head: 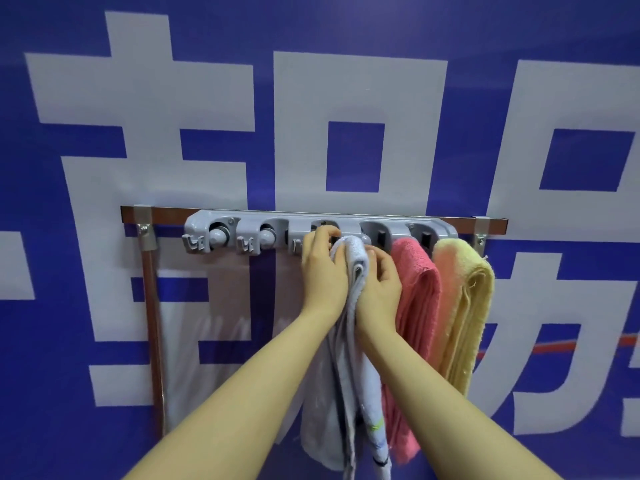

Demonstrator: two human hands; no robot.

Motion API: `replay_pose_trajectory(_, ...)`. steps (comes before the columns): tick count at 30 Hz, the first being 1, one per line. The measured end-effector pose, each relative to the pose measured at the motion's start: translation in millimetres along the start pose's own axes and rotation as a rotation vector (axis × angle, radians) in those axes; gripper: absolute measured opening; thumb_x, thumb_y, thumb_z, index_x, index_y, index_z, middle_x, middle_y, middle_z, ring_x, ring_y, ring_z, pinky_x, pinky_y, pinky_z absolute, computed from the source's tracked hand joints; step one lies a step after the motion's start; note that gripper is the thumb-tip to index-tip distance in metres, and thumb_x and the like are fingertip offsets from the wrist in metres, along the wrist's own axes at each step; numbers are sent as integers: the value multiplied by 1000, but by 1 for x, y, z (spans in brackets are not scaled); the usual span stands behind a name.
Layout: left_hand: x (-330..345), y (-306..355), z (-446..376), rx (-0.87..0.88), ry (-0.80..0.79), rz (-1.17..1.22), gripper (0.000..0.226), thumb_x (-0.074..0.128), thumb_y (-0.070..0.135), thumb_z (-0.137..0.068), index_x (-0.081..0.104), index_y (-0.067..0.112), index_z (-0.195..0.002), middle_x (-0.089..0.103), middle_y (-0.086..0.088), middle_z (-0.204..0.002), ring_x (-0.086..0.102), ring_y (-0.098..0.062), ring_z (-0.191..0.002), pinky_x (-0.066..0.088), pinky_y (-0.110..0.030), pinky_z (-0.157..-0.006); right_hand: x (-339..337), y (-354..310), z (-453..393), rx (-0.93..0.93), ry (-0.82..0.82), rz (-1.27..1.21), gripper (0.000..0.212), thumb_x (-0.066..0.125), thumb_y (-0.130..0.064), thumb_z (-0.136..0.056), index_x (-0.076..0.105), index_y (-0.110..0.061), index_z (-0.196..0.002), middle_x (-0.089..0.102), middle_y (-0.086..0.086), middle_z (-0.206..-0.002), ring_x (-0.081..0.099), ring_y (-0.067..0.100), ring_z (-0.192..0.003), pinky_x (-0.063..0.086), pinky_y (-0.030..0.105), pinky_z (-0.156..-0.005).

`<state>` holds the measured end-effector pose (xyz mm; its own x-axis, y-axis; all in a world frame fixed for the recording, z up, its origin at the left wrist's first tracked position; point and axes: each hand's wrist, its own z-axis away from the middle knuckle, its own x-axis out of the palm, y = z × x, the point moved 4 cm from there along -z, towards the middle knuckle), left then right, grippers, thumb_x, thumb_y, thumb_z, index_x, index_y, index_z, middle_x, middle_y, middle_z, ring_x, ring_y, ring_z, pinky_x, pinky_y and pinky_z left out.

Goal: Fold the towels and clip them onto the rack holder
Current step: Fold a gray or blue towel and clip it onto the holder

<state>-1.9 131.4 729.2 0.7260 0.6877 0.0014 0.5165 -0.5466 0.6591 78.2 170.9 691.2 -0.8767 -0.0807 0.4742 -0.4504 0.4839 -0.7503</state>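
Observation:
A grey plastic rack holder [377, 221] with several clip slots is fixed to a brown rail on the wall. A folded pale blue-white towel [356, 362] hangs at the middle slot, its folded top pressed up against the holder. My left hand [322, 268] grips the towel's top from the left, fingers curled at the slot. My right hand [379, 282] pinches the towel from the right. A folded pink towel [417, 306] hangs from the slot to the right. A folded yellow towel [464, 306] hangs from the last slot.
Two slots with round rollers [217, 235] and small hooks at the left of the holder hold nothing. The brown rail [166, 214] rests on metal brackets with a pole [154, 323] down the left side. Behind is a blue wall banner with large white characters.

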Motion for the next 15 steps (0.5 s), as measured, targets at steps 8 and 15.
replay_pose_trajectory(8, -11, -2, 40, -60, -195, -50, 33, 38, 14, -100, 54, 10, -129, 57, -3, -127, 50, -14, -118, 36, -20, -98, -26, -2, 37, -82, -128, 139, 23, 40, -16, -102, 60, -5, -106, 62, 6, -103, 60, 4, -93, 46, 27, -87)
replay_pose_trajectory(15, -24, -23, 55, -165, -513, 186, 51, 32, 24, -87, 46, 25, -136, 53, 6, -136, 46, -3, -128, 34, -32, -111, -39, -5, 53, -88, -261, 250, 26, 68, -13, -87, 64, -14, -113, 69, -2, -109, 63, 9, -104, 50, 22, -89)
